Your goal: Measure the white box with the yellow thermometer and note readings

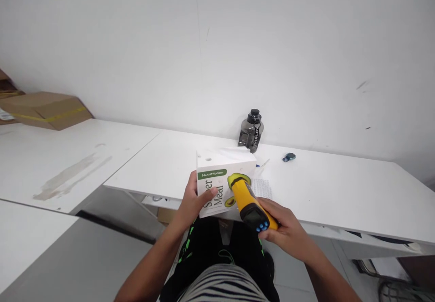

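A white box [217,161] with a green NutriMotion label and avocado pictures is tilted up at the table's front edge. My left hand [197,200] grips its left side, thumb across the printed front. In my right hand [285,229] is a yellow and black label gun [245,198] with small blue pieces at its near end. The gun's far end overlaps the box's right front; I cannot tell whether they touch. Behind the box, a sheet of paper with writing [262,187] shows partly on the table.
A dark translucent bottle [250,132] stands against the wall behind the box. A small dark teal object [289,157] lies to its right on the white table [326,188]. Cardboard boxes [50,109] sit at the far left. Between the tables at left is a gap.
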A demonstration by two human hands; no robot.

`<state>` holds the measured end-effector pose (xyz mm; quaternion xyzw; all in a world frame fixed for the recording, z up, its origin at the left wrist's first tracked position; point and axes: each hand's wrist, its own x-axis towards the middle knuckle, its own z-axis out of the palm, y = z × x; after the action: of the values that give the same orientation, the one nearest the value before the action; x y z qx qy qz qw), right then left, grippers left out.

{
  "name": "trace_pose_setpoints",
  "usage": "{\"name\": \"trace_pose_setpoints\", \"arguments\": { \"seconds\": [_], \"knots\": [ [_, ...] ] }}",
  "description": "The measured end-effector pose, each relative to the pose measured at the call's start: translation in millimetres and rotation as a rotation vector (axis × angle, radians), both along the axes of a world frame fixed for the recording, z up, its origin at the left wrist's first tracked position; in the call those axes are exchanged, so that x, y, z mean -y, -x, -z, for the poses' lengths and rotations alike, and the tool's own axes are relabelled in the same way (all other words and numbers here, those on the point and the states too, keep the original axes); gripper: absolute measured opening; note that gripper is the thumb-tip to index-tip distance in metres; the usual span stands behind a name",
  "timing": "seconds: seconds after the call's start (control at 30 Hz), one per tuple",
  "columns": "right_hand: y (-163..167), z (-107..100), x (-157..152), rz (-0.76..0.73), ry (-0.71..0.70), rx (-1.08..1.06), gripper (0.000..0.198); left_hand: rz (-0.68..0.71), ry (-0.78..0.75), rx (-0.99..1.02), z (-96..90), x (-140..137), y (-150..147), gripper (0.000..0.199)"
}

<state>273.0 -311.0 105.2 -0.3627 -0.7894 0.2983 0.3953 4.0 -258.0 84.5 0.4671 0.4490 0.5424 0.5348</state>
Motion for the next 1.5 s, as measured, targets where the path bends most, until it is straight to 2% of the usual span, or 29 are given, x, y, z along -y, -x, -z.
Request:
{"name": "trace_pose_setpoints", "arguments": {
  "seconds": [0.57, 0.87, 1.13, 1.23, 1.3, 1.4, 1.5],
  "knots": [
    [-9.2, -3.1, 1.1, -0.067, -0.253, 0.082, 0.074, -0.002, -0.054, -0.053, -2.8, 11.6, 0.5, 0.078],
    [-12.0, -3.4, 5.3, -0.044, -0.325, 0.153, 0.081, -0.057, -0.034, -0.055, -1.3, 16.8, -0.7, 0.092],
    [-15.5, 0.5, 6.0, -0.029, -0.312, 0.145, 0.082, -0.051, -0.015, -0.043, 0.8, 14.3, -4.7, 0.088],
    [-11.6, 10.4, -0.1, -0.011, -0.256, 0.058, 0.073, -0.066, -0.004, -0.004, 10.2, 4.7, -7.4, 0.077],
    [-6.6, 20.6, -4.8, 0.047, -0.176, -0.007, 0.067, -0.127, -0.019, 0.012, 19.5, -9.8, -6.8, 0.07],
    [2.8, 36.6, -10.6, 0.181, -0.035, -0.151, 0.061, -0.334, -0.118, -0.072, 34.5, -44.4, 0.1, 0.062],
    [11.6, 46.7, -14.7, 0.31, 0.078, -0.339, 0.057, -0.558, -0.196, -0.216, 49.3, -85.5, 12.1, 0.066]
  ]
}}
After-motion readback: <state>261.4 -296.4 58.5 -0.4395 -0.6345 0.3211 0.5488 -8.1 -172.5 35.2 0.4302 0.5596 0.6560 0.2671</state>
